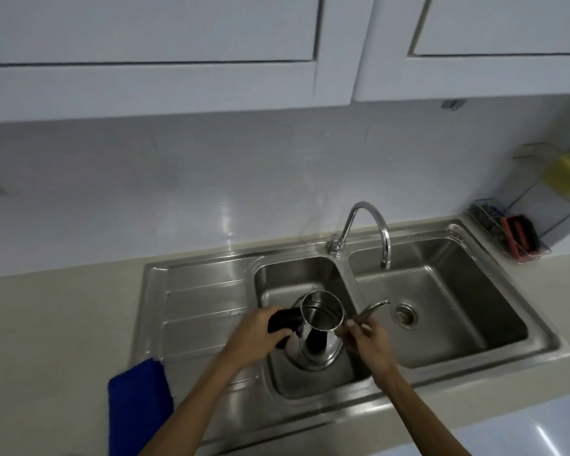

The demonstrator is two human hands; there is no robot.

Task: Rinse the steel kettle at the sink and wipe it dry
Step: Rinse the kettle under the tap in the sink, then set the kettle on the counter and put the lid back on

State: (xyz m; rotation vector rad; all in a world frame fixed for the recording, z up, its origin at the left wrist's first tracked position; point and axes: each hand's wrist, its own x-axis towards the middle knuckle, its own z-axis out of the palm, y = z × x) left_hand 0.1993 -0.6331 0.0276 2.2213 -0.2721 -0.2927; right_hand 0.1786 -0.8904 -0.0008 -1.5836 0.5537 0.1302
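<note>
Right, the steel kettle sits over the small left bowl of the double sink, tilted with its open mouth facing up toward the person, lid off. Left hand is wrapped around the black handle on the kettle's left side, fingers curled tight together over it. Right hand is on the kettle's right side, fingertips pinched on the thin curved spout, which reaches out over the divider toward the larger right bowl. Can't tell whether the kettle base rests on the bowl floor or hangs above it.

The gooseneck tap stands behind the kettle at the back edge, outlet pointed into the right bowl; no stream visible. Drain strainer lies just right of the spout tip. A blue cloth is draped over the counter edge left of the kettle, beside the ribbed drainboard. Far right of the kettle, a wire rack holds yellow sponges and a red-and-black scrubber.
</note>
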